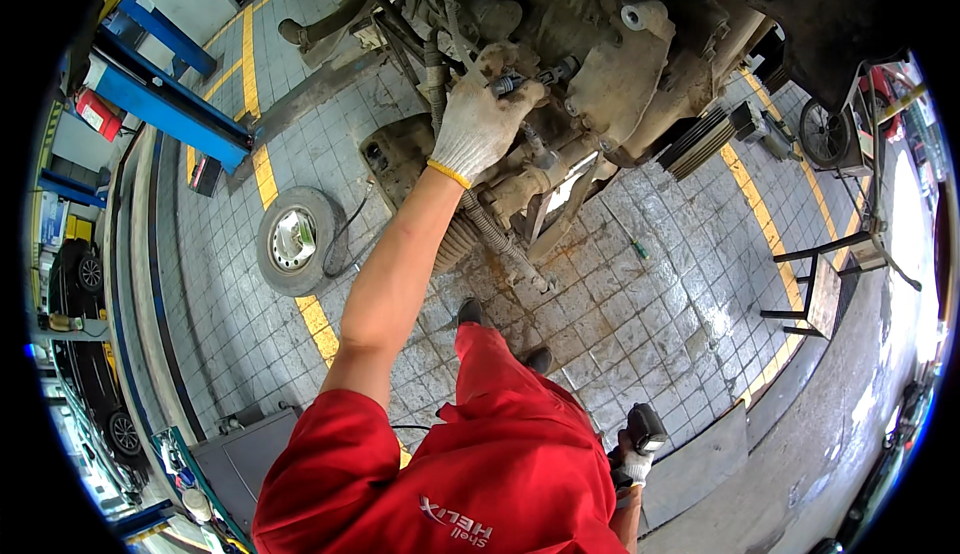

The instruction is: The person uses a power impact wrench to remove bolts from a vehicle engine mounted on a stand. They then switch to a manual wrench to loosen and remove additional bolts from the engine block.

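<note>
One grey tiled floor (660, 314) spreads beneath everything, with several yellow stripes across it. Over it, at the top, hangs one grimy vehicle assembly (612, 89), all brown casings and pipes. Two blue beams (165, 109) slant in at the upper left. One wheel (268, 244) with a silvery centre lies on the tiles left of the assembly. The person wears red clothing and two dark shoes, and both hands are in pale gloves.

The left hand (490, 104) reaches up to the assembly, its fingers bent, thumb and fingers closed around one small metal cylinder (506, 84) at the assembly's near side. The right hand (636, 467), low at the person's right side, is wrapped about one black power tool (648, 426); its fingertips are hidden, so I cannot tell how they press. One small green object (640, 249) lies on the tiles.
</note>
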Tool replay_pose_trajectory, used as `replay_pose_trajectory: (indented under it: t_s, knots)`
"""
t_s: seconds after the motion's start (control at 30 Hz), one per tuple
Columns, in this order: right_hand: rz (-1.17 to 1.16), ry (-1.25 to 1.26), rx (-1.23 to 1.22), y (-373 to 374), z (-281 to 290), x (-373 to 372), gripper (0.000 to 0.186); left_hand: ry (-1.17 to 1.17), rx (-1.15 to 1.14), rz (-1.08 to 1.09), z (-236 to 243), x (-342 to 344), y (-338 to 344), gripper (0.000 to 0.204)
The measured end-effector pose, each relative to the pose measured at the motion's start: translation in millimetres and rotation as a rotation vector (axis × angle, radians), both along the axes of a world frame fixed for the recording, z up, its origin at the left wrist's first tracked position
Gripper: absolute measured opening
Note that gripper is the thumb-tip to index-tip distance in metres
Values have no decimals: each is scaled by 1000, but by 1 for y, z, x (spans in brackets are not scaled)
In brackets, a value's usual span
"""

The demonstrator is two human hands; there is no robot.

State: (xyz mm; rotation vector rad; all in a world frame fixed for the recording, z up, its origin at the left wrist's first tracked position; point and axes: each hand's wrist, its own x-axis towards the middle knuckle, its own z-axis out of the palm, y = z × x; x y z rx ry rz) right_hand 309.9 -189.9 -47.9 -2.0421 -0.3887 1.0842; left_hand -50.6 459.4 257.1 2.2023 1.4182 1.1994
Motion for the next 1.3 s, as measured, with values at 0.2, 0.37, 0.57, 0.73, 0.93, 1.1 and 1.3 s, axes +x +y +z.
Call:
replay_pose_trajectory:
  t_s: [0.2, 0.37, 0.57, 0.73, 0.93, 1.1, 1.3]
  knots:
    - [53, -55, -130, 43, 54, -13, 54, -138, -162, -9, 37, 11, -26, 54]
    - [26, 16, -294, 87, 119, -34, 56, -88, -47, 1, 28, 6, -20, 47]
    - [111, -103, -112, 36, 32, -4, 60, -9, -102, 33, 20, 9, -14, 36]
    - [-2, -38, -45, 36, 43, -11, 59, -135, -136, -14, 17, 8, -14, 35]
    - [-68, 83, -167, 37, 51, -10, 55, 3, -34, 103, 18, 11, -19, 41]
    - [-27, 6, -84, 37, 51, -10, 59, 284, -153, 182, 41, 24, -30, 40]
    - [-35, 29, 50, 39, 44, -14, 63, -330, -40, -27, 18, 16, -18, 35]
